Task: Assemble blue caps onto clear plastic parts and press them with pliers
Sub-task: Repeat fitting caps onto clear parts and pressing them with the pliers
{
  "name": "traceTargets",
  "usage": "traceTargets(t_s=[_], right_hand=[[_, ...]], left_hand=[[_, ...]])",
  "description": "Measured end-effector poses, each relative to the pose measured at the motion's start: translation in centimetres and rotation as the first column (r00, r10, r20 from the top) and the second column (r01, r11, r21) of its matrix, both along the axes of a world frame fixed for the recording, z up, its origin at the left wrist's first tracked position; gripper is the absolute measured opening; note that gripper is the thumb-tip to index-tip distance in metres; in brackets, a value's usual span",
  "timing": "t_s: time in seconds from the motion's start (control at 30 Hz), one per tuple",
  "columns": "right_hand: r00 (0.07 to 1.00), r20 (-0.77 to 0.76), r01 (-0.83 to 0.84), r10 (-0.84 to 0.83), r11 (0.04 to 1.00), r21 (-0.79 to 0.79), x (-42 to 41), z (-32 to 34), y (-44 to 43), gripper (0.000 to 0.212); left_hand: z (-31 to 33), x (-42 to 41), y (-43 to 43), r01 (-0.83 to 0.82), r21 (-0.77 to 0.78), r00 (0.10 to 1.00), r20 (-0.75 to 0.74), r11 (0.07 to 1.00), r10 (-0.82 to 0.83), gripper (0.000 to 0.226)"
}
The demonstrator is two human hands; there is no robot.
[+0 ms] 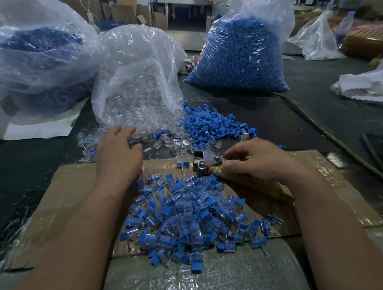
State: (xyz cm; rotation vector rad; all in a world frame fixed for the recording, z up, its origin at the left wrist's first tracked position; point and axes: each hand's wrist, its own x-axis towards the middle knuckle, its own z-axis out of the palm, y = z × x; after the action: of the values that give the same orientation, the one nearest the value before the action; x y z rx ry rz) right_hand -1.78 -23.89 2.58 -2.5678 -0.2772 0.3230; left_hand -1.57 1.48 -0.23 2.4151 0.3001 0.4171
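Now, the dark surface [335, 89] carries two big sacks at the back: a bag of clear parts [137, 80] in the middle, its mouth spilling toward the person, and a bag of blue caps [240, 56] to its right. Nearer lies a cardboard sheet [57, 192] with a heap of capped pieces [183, 215] between the forearms. Loose clear parts [169, 142] are strewn just beyond the cardboard's far edge, and loose blue caps [209, 124] lie behind them, to the right.

The left hand [116, 154] is over the spill at the bag's mouth, fingers loosely spread and gripping nothing that I can see. The clear parts sit at and just right of its fingertips, so I judge it the nearer hand for picking one.

The right hand [259, 159] has its fingers curled round the handles of the pliers [207, 161]. They lie crosswise, head pointing left toward the other hand, with the caps just beyond that head.
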Motion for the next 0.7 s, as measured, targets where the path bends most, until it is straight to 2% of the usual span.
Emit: traceTargets(t_s=[0.1,0.17,0.27,0.4,0.5,0.7], right_hand=[[1.000,0.013,-0.002,0.002,1.000,-0.018,0.0,0.0,0.1,0.037],[1.000,0.019,-0.004,0.005,1.000,-0.026,0.0,0.1,0.2,0.037],[1.000,0.023,0.001,0.000,1.000,-0.028,-0.1,0.1,0.3,0.037],[1.000,0.024,0.005,-0.004,1.000,-0.029,-0.2,0.0,0.3,0.035],[1.000,0.026,0.002,-0.001,1.000,-0.027,-0.2,0.0,0.3,0.034],[0.999,0.045,-0.009,0.011,0.999,-0.033,-0.1,0.0,0.4,0.030]], left_hand=[[-0.5,0.4,0.5,0.038,0.116,0.984,-0.177,0.992,-0.017,0.049],[-0.6,0.5,0.4,0.115,0.162,0.972,-0.222,0.980,-0.077,0.043],[-0.4,0.5,0.0,0.233,0.133,0.962,-0.180,0.963,-0.207,0.036],[-0.1,0.1,-0.6,0.341,0.067,0.936,-0.121,0.938,-0.331,0.038],[0.1,-0.4,-0.9,0.365,-0.054,0.924,-0.099,0.929,-0.369,0.037],[0.1,-0.7,-1.2,0.351,-0.110,0.935,-0.021,0.930,-0.355,0.035]])
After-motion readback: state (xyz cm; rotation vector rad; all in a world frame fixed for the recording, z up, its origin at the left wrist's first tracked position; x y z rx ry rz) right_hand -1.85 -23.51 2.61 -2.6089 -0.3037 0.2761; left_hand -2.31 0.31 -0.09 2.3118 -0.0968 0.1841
